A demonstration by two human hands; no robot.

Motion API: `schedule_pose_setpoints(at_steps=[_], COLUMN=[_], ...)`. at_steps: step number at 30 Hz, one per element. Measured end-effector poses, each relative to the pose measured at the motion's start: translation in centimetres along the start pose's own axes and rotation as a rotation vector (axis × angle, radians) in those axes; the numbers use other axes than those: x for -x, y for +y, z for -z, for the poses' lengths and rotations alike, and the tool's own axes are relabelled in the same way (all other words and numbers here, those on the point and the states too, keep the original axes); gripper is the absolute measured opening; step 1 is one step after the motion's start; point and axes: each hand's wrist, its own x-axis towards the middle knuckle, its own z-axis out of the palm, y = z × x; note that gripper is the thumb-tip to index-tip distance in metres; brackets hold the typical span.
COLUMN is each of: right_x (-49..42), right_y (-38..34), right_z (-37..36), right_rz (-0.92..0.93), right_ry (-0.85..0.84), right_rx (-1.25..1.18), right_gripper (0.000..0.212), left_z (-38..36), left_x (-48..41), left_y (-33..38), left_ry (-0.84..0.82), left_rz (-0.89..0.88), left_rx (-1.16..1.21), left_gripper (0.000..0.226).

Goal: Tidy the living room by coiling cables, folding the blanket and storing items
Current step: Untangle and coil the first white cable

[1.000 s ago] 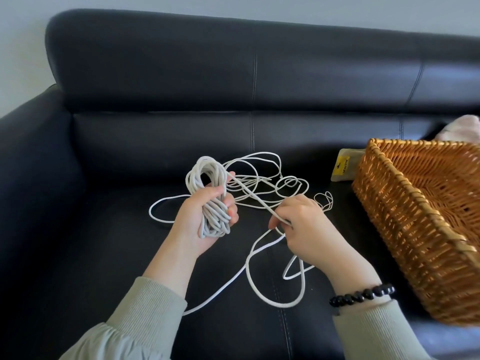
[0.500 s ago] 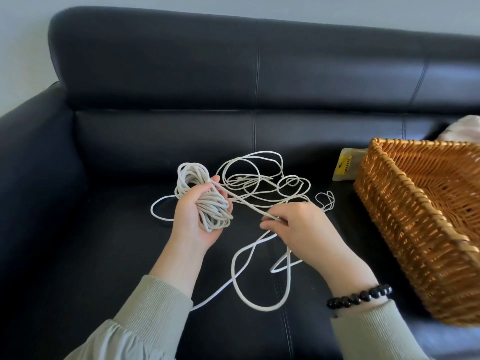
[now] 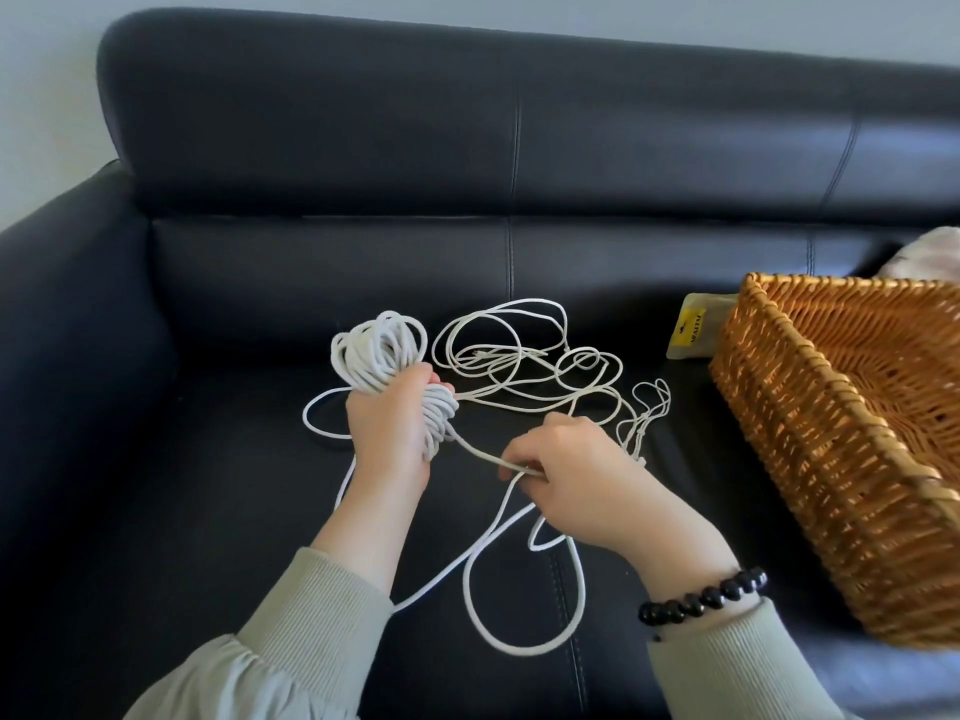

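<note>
My left hand [image 3: 390,439] gripped the wound bundle of white cable [image 3: 378,350], my right hand [image 3: 576,472] just beside it pinched the free strand, and loose loops [image 3: 501,324] lay beyond both on the sofa seat [image 3: 234,485]; each wrap, I judged, needed even tension and untangled slack.

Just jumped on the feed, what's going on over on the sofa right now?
A person is coiling a white cable over the black sofa. The left hand grips a thick coiled bundle of it, and the right hand pinches the strand leading off that bundle. Much of the cable lies in loose loops on the seat, so coiling is only partly done. A wicker basket sits to the right, with a yellow packet beside it.
</note>
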Motion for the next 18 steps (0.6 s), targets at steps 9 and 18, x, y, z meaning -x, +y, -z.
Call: schedule_pose_setpoints(at_steps=[9, 18], right_x=[0.3, 0.9], right_y=[0.6, 1.1], right_z=[0.7, 1.7], right_rz=[0.039, -0.104], right_ry=[0.089, 0.124], right_rx=[0.111, 0.016], right_gripper=[0.026, 0.004], left_z=[0.9, 1.5], left_x=[0.4, -0.5], left_y=[-0.6, -0.9], left_ry=[-0.056, -0.304], left_rz=[-0.421, -0.460], left_rx=[-0.566, -1.120], left_gripper=[0.022, 0.025])
